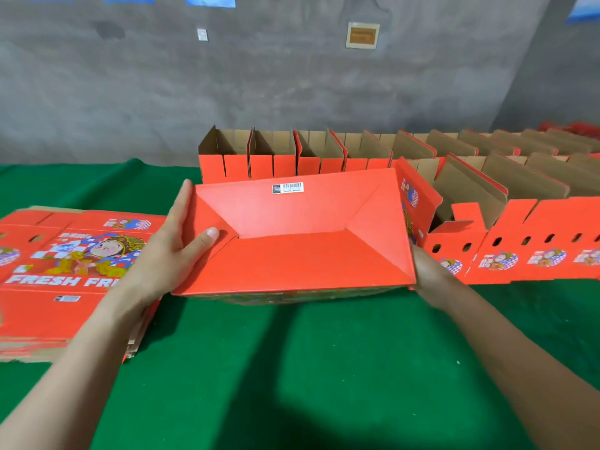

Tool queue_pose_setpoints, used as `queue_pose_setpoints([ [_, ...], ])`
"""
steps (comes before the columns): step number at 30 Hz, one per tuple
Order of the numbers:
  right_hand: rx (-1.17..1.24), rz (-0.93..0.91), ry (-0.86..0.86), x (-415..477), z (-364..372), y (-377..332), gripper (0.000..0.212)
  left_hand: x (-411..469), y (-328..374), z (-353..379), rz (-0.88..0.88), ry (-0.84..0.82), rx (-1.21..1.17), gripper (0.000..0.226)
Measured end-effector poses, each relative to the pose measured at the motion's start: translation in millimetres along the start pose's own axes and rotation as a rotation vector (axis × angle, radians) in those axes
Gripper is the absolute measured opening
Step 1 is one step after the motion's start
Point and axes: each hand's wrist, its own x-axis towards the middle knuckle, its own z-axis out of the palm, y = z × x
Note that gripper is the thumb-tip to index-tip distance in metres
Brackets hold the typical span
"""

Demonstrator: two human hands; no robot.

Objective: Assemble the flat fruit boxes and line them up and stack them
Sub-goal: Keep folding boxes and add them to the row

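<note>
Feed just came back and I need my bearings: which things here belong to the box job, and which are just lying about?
In the job: red box, gripped by the left hand, right hand against its other end; stack of flat boxes; rows of assembled boxes.
Just there: green table cover; brown plaque, white slip and blue sheets on the wall.

Red box (302,235): one, red bottom flaps folded in and facing the camera, barcode label (288,188) near its far rim; held over the green surface (292,368).
Left hand (175,245): grips the box's left end, thumb on a flap.
Right hand (428,271): at the box's right end, fingers hidden.
Flat boxes (65,271): one stack, left edge.
Assembled boxes (324,157): two rows, far edge towards the right edge, brown insides showing.
</note>
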Motion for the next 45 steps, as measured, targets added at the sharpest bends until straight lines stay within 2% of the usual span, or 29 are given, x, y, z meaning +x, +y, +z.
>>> queue_pose_setpoints([
  [2,0.021,0.011,-0.006,3,-2,-4,0.054,-1,-4,3,0.055,0.041,0.004,0.080],
  [4,0.099,0.042,-0.009,7,-4,-4,0.056,-2,-7,6,0.086,0.086,0.009,0.079],
  [6,0.234,0.062,-0.082,8,-7,-1,0.056,-3,-12,8,0.110,0.127,-0.004,0.075],
  [10,0.419,0.054,-0.202,9,-12,10,0.060,-4,-27,17,0.052,0.132,-0.207,0.070],
  [12,0.457,0.005,-0.213,12,-11,12,0.062,-3,-39,24,0.039,0.126,-0.143,0.051],
  [14,0.464,-0.055,-0.198,14,-8,10,0.076,-3,-51,32,-0.039,0.107,-0.108,0.028],
  [17,0.327,-0.148,-0.101,12,-1,4,0.100,-5,-62,47,-0.210,0.051,-0.252,0.026],
  [20,0.232,-0.233,-0.038,7,9,-2,0.107,-6,-60,56,-0.378,0.036,-0.427,0.039],
  [23,0.199,-0.345,0.025,5,21,2,0.108,-7,-55,64,-0.447,0.045,-0.447,0.041],
  [27,-0.079,-0.491,0.107,9,48,26,0.107,-7,-45,67,-0.384,0.015,-0.335,0.037],
  [30,-0.224,-0.490,0.130,9,72,60,0.100,-10,-37,73,-0.312,-0.123,-0.249,0.036],
  [36,-0.419,-0.481,-0.058,2,95,112,0.088,-13,-27,92,-0.260,-0.277,-0.167,0.041],
  [39,-0.595,-0.402,-0.030,-1,103,119,0.064,-10,-18,99,-0.245,-0.277,-0.194,0.048],
  [41,-0.652,-0.363,0.029,-2,107,120,0.056,-6,-9,103,-0.255,-0.234,-0.252,0.057],
  [45,-0.807,-0.273,-0.019,-3,113,120,0.078,10,16,108,-0.184,-0.151,-0.342,0.066],
])
